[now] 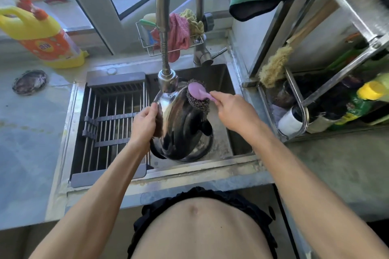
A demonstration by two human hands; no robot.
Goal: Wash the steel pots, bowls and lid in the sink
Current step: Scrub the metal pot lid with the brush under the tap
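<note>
A shiny steel lid (175, 115) with a black knob (205, 127) stands tilted on edge in the sink (223, 81), under the pull-down faucet head (167, 81). My left hand (147, 120) grips the lid's left rim. My right hand (233, 112) holds the pink handle of a steel-wool scrubber (197, 96), whose wire ball presses on the lid's upper right edge. A steel pot or bowl (195, 151) lies beneath the lid, mostly hidden.
A dark slatted drain rack (111, 119) fills the sink's left half. A yellow-orange detergent bottle (44, 35) lies on the left counter near a round strainer (29, 82). Rags hang in a wire caddy (174, 33) behind the faucet. A steel shelf (315, 98) with bottles stands right.
</note>
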